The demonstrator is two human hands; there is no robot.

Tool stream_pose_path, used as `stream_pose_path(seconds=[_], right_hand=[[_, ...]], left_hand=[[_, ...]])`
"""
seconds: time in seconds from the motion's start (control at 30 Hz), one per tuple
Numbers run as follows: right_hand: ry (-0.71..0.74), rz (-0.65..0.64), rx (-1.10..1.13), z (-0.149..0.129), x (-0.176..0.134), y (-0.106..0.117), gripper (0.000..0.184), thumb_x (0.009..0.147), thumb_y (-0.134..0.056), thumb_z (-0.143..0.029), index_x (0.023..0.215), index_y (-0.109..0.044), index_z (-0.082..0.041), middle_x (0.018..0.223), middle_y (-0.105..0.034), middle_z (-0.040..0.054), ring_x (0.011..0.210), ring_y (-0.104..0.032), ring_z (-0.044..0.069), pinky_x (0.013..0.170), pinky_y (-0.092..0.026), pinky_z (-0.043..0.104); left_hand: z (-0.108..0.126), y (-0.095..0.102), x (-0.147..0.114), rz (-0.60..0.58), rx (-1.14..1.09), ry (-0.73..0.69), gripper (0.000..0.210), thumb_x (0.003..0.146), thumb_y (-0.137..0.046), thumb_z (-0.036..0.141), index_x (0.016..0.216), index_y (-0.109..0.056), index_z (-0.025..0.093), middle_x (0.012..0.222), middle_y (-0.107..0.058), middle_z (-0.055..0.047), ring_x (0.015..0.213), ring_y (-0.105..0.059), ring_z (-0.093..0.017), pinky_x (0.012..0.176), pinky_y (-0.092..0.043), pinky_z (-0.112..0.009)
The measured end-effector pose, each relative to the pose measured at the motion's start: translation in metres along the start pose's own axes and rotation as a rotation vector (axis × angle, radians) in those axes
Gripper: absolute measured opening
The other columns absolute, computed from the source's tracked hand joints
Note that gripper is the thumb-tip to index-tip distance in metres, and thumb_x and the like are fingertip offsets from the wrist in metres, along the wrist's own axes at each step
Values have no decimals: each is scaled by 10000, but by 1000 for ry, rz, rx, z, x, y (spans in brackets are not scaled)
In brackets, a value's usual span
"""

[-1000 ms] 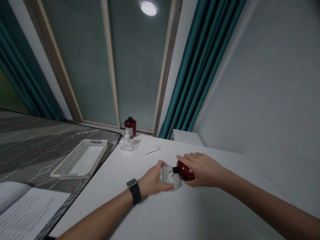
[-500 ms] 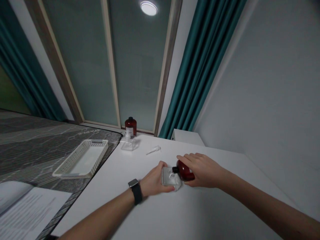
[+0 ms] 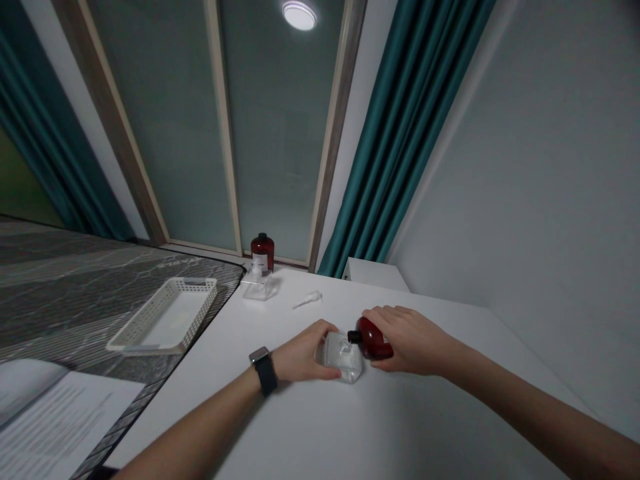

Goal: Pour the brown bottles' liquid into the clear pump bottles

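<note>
My right hand (image 3: 407,340) grips a dark red-brown bottle (image 3: 370,339), tipped on its side. Its black-ringed mouth points left, over a clear square bottle (image 3: 344,360) on the white table. My left hand (image 3: 305,353), with a watch on its wrist, curves around the left side of that clear bottle, fingers at its far edge and thumb at its near edge. Whether liquid is flowing cannot be made out. Beyond the hands lies a clear pump head with a thin tube (image 3: 307,300).
A second red-brown bottle (image 3: 263,248) with a dark cap and a clear square pump bottle (image 3: 257,288) stand at the far table edge. Left of the white table (image 3: 300,433), a white basket (image 3: 177,320) and an open book (image 3: 75,420) lie on a grey patterned surface.
My left hand has slid slightly left, with its hold on the clear bottle looser. My right hand and the tipped bottle have shifted a little to the right.
</note>
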State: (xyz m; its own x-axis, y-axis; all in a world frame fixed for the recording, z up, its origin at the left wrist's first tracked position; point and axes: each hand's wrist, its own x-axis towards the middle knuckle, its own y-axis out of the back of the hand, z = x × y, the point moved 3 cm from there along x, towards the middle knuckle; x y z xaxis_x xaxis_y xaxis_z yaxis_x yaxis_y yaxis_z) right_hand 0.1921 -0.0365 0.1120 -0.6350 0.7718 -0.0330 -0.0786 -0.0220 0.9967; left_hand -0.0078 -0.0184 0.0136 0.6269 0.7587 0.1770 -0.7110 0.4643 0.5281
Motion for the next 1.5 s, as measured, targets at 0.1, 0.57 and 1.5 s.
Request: stream_pose_path(seconds=[0.1, 0.57, 1.5], right_hand=[[34, 8, -19, 0, 0, 0, 466, 766, -706, -409, 1150, -549, -196, 1068, -674, 113, 920, -642, 283, 790, -462, 386], [135, 80, -106, 1, 3, -1, 543, 786, -721, -413, 1255, -536, -210, 1147, -679, 130, 964, -641, 301, 811, -474, 429], [4, 173, 97, 16, -13, -22, 680, 693, -779, -379, 1304, -528, -217, 1294, -643, 140, 1120, -636, 341, 918, -512, 489]], left_hand=[[-2, 1, 1, 3, 11, 1, 600, 656, -832, 333, 1155, -546, 163, 1097, -622, -89, 936, -590, -234, 823, -490, -353], [1, 1, 1, 12, 26, -3, 601, 652, -839, 322, 1158, -559, 162, 1108, -631, -92, 959, -590, -246, 858, -488, -368], [-3, -3, 0, -27, 397, -325, 738, 846, -665, 511, 1443, -383, 181, 1383, -521, -178, 1253, -520, -314, 1058, -448, -446]])
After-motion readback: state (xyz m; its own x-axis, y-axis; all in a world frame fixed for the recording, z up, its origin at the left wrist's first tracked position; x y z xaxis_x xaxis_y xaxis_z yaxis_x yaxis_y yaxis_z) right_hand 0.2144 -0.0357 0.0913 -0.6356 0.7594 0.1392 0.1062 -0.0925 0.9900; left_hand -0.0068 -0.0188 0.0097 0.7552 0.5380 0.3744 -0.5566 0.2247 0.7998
